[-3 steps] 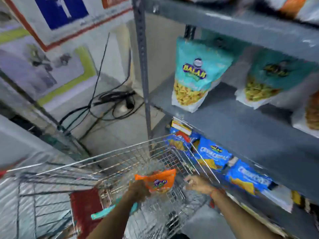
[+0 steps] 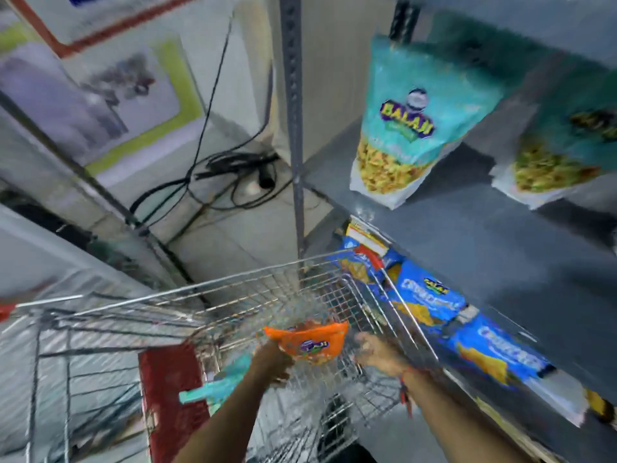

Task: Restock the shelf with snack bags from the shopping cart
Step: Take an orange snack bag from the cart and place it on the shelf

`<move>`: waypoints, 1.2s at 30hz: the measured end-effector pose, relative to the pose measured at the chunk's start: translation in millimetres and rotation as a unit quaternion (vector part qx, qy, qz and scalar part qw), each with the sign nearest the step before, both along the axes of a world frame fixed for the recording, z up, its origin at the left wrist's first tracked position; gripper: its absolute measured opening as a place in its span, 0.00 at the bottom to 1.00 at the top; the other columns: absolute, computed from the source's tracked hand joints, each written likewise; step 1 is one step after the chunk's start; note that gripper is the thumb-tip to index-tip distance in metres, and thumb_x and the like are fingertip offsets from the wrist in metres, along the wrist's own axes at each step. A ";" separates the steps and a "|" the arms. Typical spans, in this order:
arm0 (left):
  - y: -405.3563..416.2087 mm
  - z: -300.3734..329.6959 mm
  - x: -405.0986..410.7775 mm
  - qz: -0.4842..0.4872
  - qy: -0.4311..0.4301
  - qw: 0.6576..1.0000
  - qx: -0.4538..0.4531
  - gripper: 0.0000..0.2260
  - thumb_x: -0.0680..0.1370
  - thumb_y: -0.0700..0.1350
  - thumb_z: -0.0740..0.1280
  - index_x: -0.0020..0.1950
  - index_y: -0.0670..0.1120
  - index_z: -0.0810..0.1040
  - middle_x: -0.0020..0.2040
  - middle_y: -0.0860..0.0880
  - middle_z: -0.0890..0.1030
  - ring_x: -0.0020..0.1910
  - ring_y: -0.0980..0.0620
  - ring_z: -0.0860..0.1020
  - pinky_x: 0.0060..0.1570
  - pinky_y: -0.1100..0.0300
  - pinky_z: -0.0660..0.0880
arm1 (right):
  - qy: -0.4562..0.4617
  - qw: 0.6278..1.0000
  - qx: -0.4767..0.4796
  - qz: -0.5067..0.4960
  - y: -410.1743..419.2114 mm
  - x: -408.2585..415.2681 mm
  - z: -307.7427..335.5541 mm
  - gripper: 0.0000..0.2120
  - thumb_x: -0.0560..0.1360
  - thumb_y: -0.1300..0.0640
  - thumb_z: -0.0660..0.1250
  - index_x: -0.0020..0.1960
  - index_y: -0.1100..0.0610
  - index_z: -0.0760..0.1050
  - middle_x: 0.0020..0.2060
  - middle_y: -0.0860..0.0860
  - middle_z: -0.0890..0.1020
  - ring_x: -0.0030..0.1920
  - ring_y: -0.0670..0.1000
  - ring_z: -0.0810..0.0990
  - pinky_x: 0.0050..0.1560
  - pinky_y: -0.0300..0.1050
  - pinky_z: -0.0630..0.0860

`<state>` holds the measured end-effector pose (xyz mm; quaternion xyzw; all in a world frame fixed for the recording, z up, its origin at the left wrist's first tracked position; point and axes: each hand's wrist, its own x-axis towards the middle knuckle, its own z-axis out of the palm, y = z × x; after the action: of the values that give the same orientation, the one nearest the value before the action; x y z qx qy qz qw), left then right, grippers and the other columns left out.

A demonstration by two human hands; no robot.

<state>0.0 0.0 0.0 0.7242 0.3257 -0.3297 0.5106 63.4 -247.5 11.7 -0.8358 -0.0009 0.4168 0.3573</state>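
An orange snack bag with a clear upper part hangs just above the wire shopping cart. My left hand grips its lower left edge. My right hand hovers to the bag's right with fingers apart, not touching it. A teal snack bag lies in the cart under my left forearm. On the grey metal shelf stand two teal snack bags. Blue snack bags line the level below.
A slotted shelf upright rises just behind the cart's far rim. Black cables and a plug lie on the floor past it. A red panel sits in the cart's near left. Posters cover the wall at left.
The orange bag has risen slightly in my left hand. My right hand has stayed beside it.
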 end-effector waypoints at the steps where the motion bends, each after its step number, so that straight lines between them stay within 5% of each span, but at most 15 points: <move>1: -5.2 5.0 4.6 0.028 0.034 0.999 0.006 0.10 0.73 0.37 0.64 0.50 0.49 0.71 0.43 0.37 0.80 0.20 0.52 0.77 0.22 0.57 0.75 | -0.012 1.000 0.012 -0.003 1.7 2.1 -10.6 0.32 0.58 0.36 0.75 0.51 0.56 0.74 0.35 0.42 0.74 0.36 0.40 0.76 0.44 0.40 0.73; 6: -19.2 -11.7 17.9 0.132 0.028 0.989 0.066 0.14 0.75 0.36 0.63 0.55 0.51 0.65 0.43 0.44 0.80 0.33 0.43 0.84 0.28 0.55 0.80 | -0.045 0.998 0.014 -0.031 21.1 3.1 -42.6 0.05 0.67 0.54 0.74 0.41 0.51 0.79 0.42 0.45 0.81 0.44 0.51 0.84 0.49 0.56 0.81; 9: -19.0 -22.9 19.5 0.190 0.004 0.978 0.091 0.07 0.75 0.35 0.62 0.48 0.46 0.75 0.43 0.45 0.82 0.31 0.46 0.82 0.25 0.58 0.76 | -0.075 0.993 0.008 -0.090 24.2 0.1 -55.9 0.13 0.69 0.57 0.72 0.28 0.48 0.75 0.33 0.48 0.83 0.32 0.50 0.81 0.40 0.53 0.82; 12: -17.1 -31.2 23.2 0.211 -0.022 0.970 0.119 0.11 0.74 0.38 0.63 0.35 0.49 0.78 0.34 0.50 0.85 0.31 0.47 0.84 0.36 0.51 0.81 | -0.072 0.990 0.004 -0.123 21.9 -1.0 -60.7 0.13 0.71 0.56 0.71 0.28 0.52 0.74 0.31 0.54 0.82 0.29 0.52 0.77 0.35 0.51 0.78; 17: -18.2 -25.7 19.3 0.221 -0.064 0.970 0.081 0.06 0.72 0.41 0.68 0.36 0.41 0.81 0.30 0.45 0.82 0.29 0.43 0.82 0.36 0.45 0.81 | -0.118 0.980 0.012 -0.159 4.2 -1.4 -57.8 0.12 0.70 0.54 0.72 0.30 0.57 0.75 0.29 0.53 0.82 0.32 0.53 0.79 0.38 0.48 0.77; 20: -22.8 -1.9 13.3 0.179 -0.118 0.974 0.080 0.08 0.72 0.45 0.67 0.33 0.47 0.80 0.35 0.42 0.85 0.34 0.44 0.84 0.39 0.43 0.82 | -0.131 0.971 0.043 -0.197 -6.4 -3.4 -46.6 0.15 0.68 0.55 0.73 0.30 0.63 0.74 0.27 0.55 0.78 0.31 0.50 0.74 0.35 0.45 0.72; 22: -25.5 26.4 10.0 0.135 -0.161 0.973 0.100 0.08 0.72 0.50 0.68 0.36 0.47 0.81 0.37 0.41 0.86 0.36 0.44 0.84 0.40 0.47 0.81 | -0.156 0.962 0.071 -0.211 -15.3 -8.2 -35.9 0.22 0.63 0.46 0.74 0.32 0.66 0.74 0.29 0.62 0.80 0.30 0.54 0.77 0.38 0.52 0.75; 24: -29.8 63.8 7.6 0.068 -0.222 0.963 0.138 0.12 0.74 0.50 0.66 0.40 0.42 0.80 0.40 0.37 0.84 0.41 0.40 0.83 0.35 0.55 0.72 | -0.196 0.950 0.093 -0.226 -21.9 -15.8 -9.8 0.26 0.61 0.43 0.73 0.35 0.68 0.74 0.31 0.64 0.81 0.31 0.58 0.78 0.39 0.54 0.75; 28: -36.9 149.1 -0.5 0.021 -0.351 0.928 0.125 0.15 0.76 0.49 0.66 0.31 0.45 0.74 0.31 0.41 0.80 0.37 0.43 0.80 0.31 0.55 0.58 | -0.303 0.915 0.092 -0.250 -22.4 -45.3 96.9 0.16 0.70 0.58 0.71 0.27 0.62 0.72 0.23 0.54 0.72 0.27 0.41 0.67 0.32 0.39 0.64; 30: -39.9 189.0 -1.8 0.008 -0.411 0.905 0.108 0.16 0.75 0.51 0.66 0.29 0.48 0.72 0.28 0.46 0.79 0.35 0.46 0.79 0.30 0.55 0.66 | -0.355 0.898 0.099 -0.241 -28.0 -56.6 142.6 0.18 0.71 0.56 0.70 0.26 0.58 0.68 0.23 0.46 0.67 0.27 0.39 0.64 0.32 0.41 0.62; 33: -43.7 251.8 3.3 -0.018 -0.475 0.877 0.072 0.11 0.74 0.49 0.68 0.32 0.48 0.78 0.33 0.45 0.82 0.32 0.52 0.79 0.36 0.59 0.75 | -0.402 0.868 0.110 -0.271 -40.7 -71.6 212.5 0.13 0.71 0.56 0.70 0.29 0.56 0.75 0.25 0.45 0.75 0.29 0.41 0.72 0.37 0.46 0.69; 36: -49.5 314.0 11.8 -0.038 -0.520 0.853 -0.013 0.09 0.71 0.48 0.71 0.31 0.49 0.81 0.33 0.45 0.83 0.34 0.50 0.79 0.43 0.52 0.78 | -0.467 0.829 0.105 -0.289 -56.0 -84.7 288.0 0.12 0.71 0.56 0.70 0.30 0.49 0.77 0.28 0.44 0.81 0.30 0.36 0.76 0.38 0.42 0.72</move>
<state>11.8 -49.5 314.0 0.7952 -0.0194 0.0718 0.6017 -21.3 -303.5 299.7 -0.8504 0.0300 -0.1482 0.5040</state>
